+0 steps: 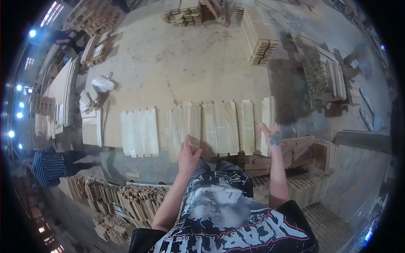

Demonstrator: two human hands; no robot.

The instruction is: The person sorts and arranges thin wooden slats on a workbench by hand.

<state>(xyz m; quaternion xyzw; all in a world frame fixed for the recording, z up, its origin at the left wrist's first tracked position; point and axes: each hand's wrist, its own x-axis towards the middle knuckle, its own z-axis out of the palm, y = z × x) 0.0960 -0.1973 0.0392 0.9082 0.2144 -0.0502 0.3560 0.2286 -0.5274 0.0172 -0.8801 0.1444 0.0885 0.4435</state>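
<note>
A row of pale wooden boards (221, 126) lies side by side along the near edge of a large table (168, 63). My left hand (189, 155) rests over the near end of a raised-looking board (195, 120), its fingers apart. On the right, my right hand (271, 135) is at the near part of the rightmost board (268, 109), thumb on its left side and the other fingers on its right edge. Gaps separate that board and a narrow one (247, 122) from their neighbours. A further group of boards (140, 131) lies at the left.
Stacked boards stand on the table's far side (261, 38). White crumpled material (102, 83) lies at its left. A person in a striped top (48, 166) is at the lower left, near piled wood strips (139, 202). More wood stacks (322, 74) stand at the right.
</note>
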